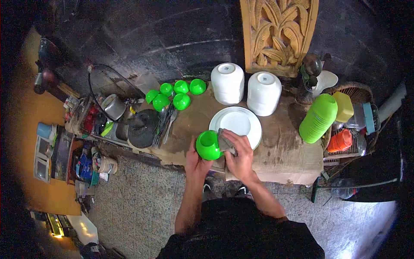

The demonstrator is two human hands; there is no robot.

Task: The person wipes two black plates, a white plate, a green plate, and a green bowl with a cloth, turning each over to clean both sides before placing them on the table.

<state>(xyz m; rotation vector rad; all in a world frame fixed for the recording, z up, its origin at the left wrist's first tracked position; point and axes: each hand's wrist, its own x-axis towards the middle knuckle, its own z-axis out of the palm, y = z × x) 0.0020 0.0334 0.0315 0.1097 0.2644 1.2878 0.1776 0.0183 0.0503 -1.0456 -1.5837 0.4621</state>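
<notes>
My left hand (197,162) grips a bright green bowl (208,146) from its left side and below. A grey cloth (226,141) is pinched in my right hand (239,156), pressed against the bowl's right side. Just behind my hands lie white plates (236,122), stacked on the cardboard-covered counter. Several more green bowls (181,101) stand in a group to the left. Forks and spoons (169,123) lie in a bunch in front of them. Two stacks of white bowls (227,84), turned upside down, stand behind the plates.
A stack of light green bowls (318,118) stands at the right, beside a wicker basket (370,93) with orange cups (340,141). At the left are a round dark stone (143,128) and a metal pot (114,107). A carved wooden panel (280,36) stands against the wall.
</notes>
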